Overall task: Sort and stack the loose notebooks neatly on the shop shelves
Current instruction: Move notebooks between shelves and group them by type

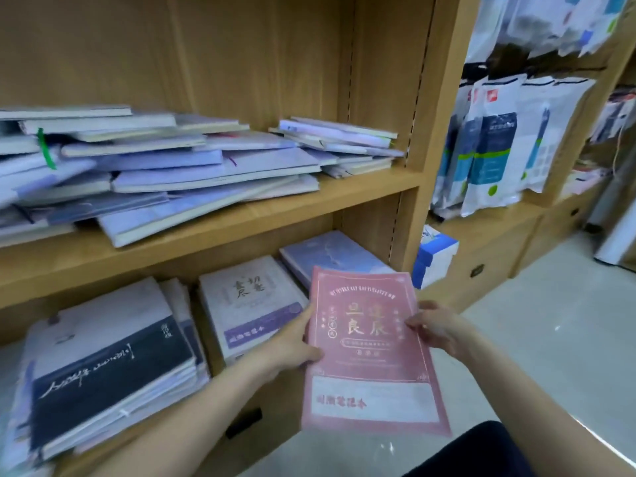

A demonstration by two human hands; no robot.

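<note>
Presently, at far left on the lower shelf (241,432), a stack topped by a dark-banded notebook (103,370) lies flat. Above it, the upper shelf (344,197) carries a disordered heap of loose notebooks (155,170), overlapping at varied angles. Beside the dark stack sits a white notebook (247,297) with a purple strip, then a lilac notebook (327,253). The left hand (292,342) grips the left edge of a pink notebook (368,352), thumb on the cover, fingers hidden behind. The notebook is held in the air before the lower shelf. The right hand (437,328) pinches its right edge, fingers curled. Hanging packaged goods (499,149) occupy the far-right bay.
</note>
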